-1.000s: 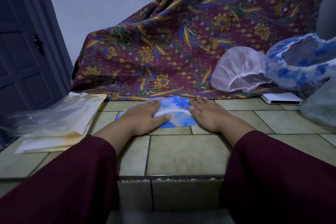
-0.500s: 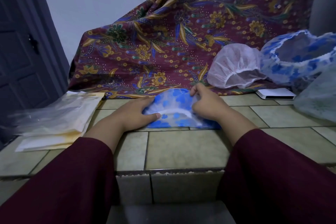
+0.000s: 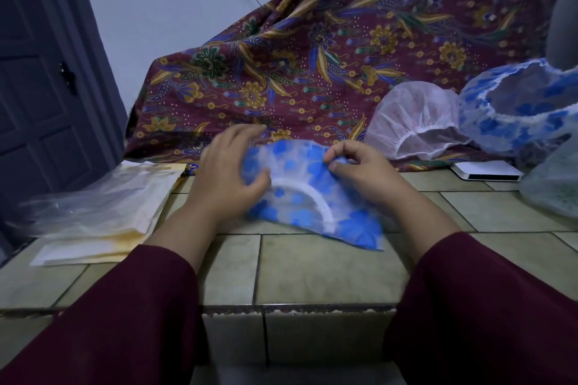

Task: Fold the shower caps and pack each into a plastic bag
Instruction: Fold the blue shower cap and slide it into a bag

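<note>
1. Head view: the blue-flowered shower cap point(image 3: 309, 197) lies part-folded on the tiled ledge point(image 3: 312, 272), its white elastic band curving across the middle and one corner pointing near and right.
2. Your right hand point(image 3: 362, 178) pinches the far right edge of the cap between thumb and forefinger, other fingers curled in. Your left hand point(image 3: 228, 178) presses its thumb on the cap's left side, fingers spread and raised; it is blurred, so the exact contact cannot be confirmed.
3. Judgement: the step in hand is the next fold. Keep the left thumb as the anchor, carry the pinched edge across, and line the elastic on itself before flattening; thin film will likely spring back unless pressed.
4. Edges: the ledge's near lip sits just beyond the cap's near corner. Keep the fold far of it.
5. Open room: bare tile lies near the cap and to its right. The plastic bags point(image 3: 103, 209) rest to the left, within reach, clear of the cap.
6. The white cap point(image 3: 416, 122) and a second blue cap point(image 3: 519, 116) wait far right on the patterned cloth point(image 3: 312, 56), well apart from your hands.
</note>
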